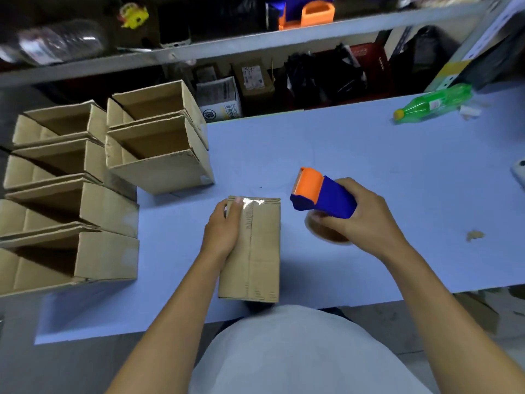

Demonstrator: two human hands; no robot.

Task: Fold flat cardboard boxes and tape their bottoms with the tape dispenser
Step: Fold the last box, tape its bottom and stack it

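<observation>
A small brown cardboard box (251, 251) stands on the pale blue table (369, 155), right in front of the person. Its taped bottom faces up. The long side of the box runs away from the person, from the near edge of the table toward the shelf. A strip of shiny clear tape (250, 220) runs along the middle seam the same way, and it shines most at the far end.

The left hand (223, 228) lies flat on the left part of the box, with the fingers stretched out toward the far end. It presses down and grips nothing.

The right hand (360, 216) is wrapped around a blue and orange plastic tape dispenser (321, 194). The dispenser is in the air just to the right of the box, not touching it. Its orange front end points away and to the left. A brown roll of tape (326, 233) peeks out under the hand.

On the left side of the table, six open brown cardboard boxes (85, 180) lie on their sides in two rows, with their open mouths facing left. A green plastic bottle (434, 105) lies on its side at the far right of the table, its yellow cap pointing left.
</observation>
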